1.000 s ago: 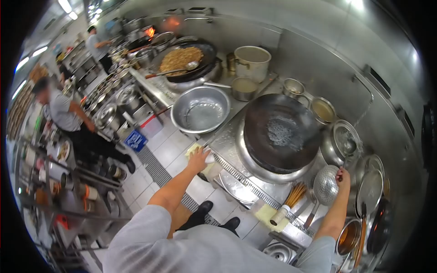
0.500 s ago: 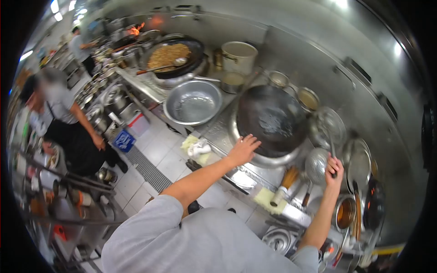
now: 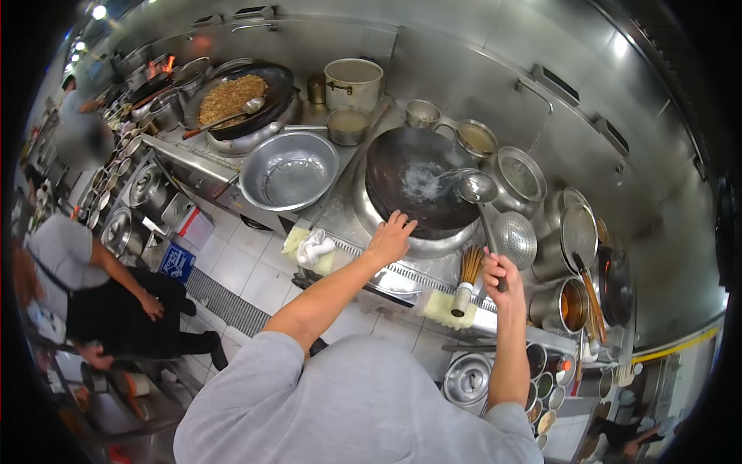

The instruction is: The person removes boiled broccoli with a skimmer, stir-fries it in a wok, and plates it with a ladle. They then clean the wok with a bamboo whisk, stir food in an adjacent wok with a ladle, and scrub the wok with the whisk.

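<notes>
The dark wok (image 3: 393, 166) sits on its round steel burner with some clear liquid in the bottom. My left hand (image 3: 390, 238) lies at the near rim of this wok, fingers stretched out; whether they press on the rim I cannot tell. My right hand (image 3: 502, 277) is wrapped around the handle of a ladle (image 3: 476, 188). Its steel bowl hangs over the right side of the wok, and liquid runs from it leftward into the wok. Just left of my right hand lies a bamboo brush (image 3: 470, 269); beyond that hand is a perforated skimmer (image 3: 515, 240).
A steel basin (image 3: 256, 176) stands left of the wok. Behind it, another wok (image 3: 277, 83) holds browned food. Several pots, including a water-filled pot (image 3: 519, 172), line the right side. A co-worker in a dark apron (image 3: 100, 313) is on the left.
My right hand has swung the ladle leftward, from over the pot on the right to over the wok, where liquid now pours. My left hand stays by the rim. The camera view has shifted.
</notes>
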Available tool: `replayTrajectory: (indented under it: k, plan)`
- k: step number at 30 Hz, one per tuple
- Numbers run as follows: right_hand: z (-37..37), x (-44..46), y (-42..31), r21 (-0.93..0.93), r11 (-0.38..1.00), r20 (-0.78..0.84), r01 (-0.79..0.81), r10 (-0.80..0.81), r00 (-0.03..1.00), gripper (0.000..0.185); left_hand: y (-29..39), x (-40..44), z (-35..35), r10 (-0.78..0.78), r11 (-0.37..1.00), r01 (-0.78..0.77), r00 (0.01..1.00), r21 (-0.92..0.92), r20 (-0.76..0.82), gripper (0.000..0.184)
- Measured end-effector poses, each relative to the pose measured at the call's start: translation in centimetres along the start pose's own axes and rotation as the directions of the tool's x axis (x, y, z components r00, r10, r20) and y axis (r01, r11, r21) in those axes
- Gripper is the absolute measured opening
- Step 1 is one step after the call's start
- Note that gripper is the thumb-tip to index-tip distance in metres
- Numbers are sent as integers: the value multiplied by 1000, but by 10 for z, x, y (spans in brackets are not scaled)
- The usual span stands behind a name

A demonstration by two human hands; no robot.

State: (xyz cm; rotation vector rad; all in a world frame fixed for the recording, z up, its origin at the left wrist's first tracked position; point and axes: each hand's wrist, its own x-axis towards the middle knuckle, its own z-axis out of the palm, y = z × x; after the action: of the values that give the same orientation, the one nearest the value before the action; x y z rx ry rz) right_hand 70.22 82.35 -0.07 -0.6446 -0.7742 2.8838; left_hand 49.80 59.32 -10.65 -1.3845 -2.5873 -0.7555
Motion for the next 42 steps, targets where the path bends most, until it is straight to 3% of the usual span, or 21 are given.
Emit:
replayTrajectory:
  k: [1,4,5,7,10,12,14,16,17,18,19,21,26,28,32,33,35,36,38,39,42]
  plan:
    - [-6,1,-4,14,1000,-12,9,-8,1000,15,4,-2,-3,13,1000,-13,1000,-4,16,63]
    - [-23,16,-17,-379,925,-121,12,-63,991,25,11,-8,-15,16,1000,-17,1000,7,20,67]
    - [-26,24,-20,-371,929,-126,15,-66,990,25,13,-11,-19,24,1000,-24,999,8,28,67]
    - [-31,41,-28,-691,685,-107,228,-410,906,22,17,-18,-22,7,1000,-6,998,-22,64,65]
    - [-47,68,-57,-462,838,-211,292,-423,881,28,29,-36,-14,56,987,-55,998,-152,-2,58]
    - [-86,98,-81,-509,819,-252,264,-435,864,26,47,-56,-7,45,935,9,989,-355,143,52]
    - [-103,124,-107,-590,761,-275,269,-502,820,19,70,-74,-5,60,860,178,896,-479,441,47]
    - [-169,170,-155,-571,765,-136,297,-445,885,11,84,-97,5,162,744,227,851,-628,500,44]
    - [-189,188,-176,-596,741,-72,309,-433,899,19,94,-109,9,170,781,181,859,-597,483,43]
    - [-199,205,-196,-483,847,-151,221,-329,932,18,102,-116,10,179,817,134,866,-561,467,43]
    - [-185,211,-203,-569,803,-284,179,-396,873,17,101,-119,9,111,825,165,890,-540,442,43]
    - [-186,236,-227,-632,775,-416,3,-343,842,14,100,-122,8,107,759,389,717,-523,689,43]
    - [-183,272,-254,-512,856,-515,-69,-242,822,12,96,-143,6,-76,852,297,884,-430,461,44]
    - [-185,271,-254,-104,985,-299,134,-160,941,13,98,-144,3,-130,788,381,871,-483,474,35]
    - [-181,238,-230,165,958,-47,236,-232,972,11,85,-128,-1,-97,813,315,903,-490,419,27]
    - [-178,231,-227,167,954,-59,248,-242,969,11,85,-119,-7,-143,860,299,919,-414,368,26]
    - [-180,209,-228,251,964,239,92,-154,959,10,80,-101,-10,-155,906,231,961,-355,229,29]
    - [-163,186,-223,296,955,262,26,-107,959,9,77,-87,-16,-169,919,245,953,-310,253,26]
    - [-114,139,-206,324,946,246,-19,-65,967,8,58,-64,-3,4,952,-22,998,-306,-61,26]
    - [-97,120,-199,303,953,212,-14,-54,976,10,57,-50,-15,-9,964,3,1000,-267,-20,33]
    - [-51,69,-166,261,965,175,-18,-29,984,22,37,-14,-18,40,995,-54,987,-87,-155,43]
